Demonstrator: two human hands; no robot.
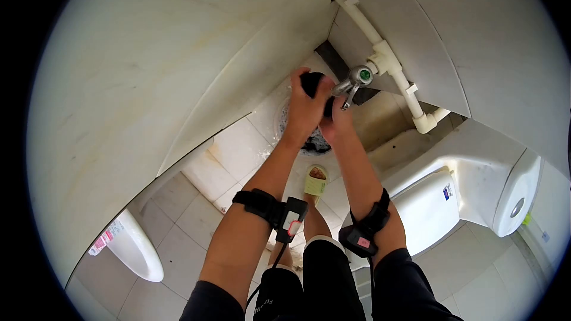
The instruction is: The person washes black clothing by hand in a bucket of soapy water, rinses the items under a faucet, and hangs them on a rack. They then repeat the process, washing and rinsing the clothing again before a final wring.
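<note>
From where I stand, the biggest thing here is the toilet (428, 208), lid down, off to the right of the tap and nearer the person. The white pipe (361, 21) runs along the wall and feeds the tap (360, 77). Below and left of the tap sits a round basin (282, 120) on the floor, with suds and dark fabric (314, 145) in it. Over it, just left of the tap, the left hand (305, 107) has its grip closed around a black cloth (310, 83); the right hand (339, 122) is closed on black material too, close under the spout, though I can't tell if it's one piece. The work looks partway along: black cloth is up in the hands, while suds and fabric lie in the basin, unfinished. I can't tell whether water is running. As for markings, the tap's cap shows a green disc, the toilet lid's blue label (447, 192) is too small to read, and the shorts (276, 291) carry white letters, perhaps starting "FI".
</note>
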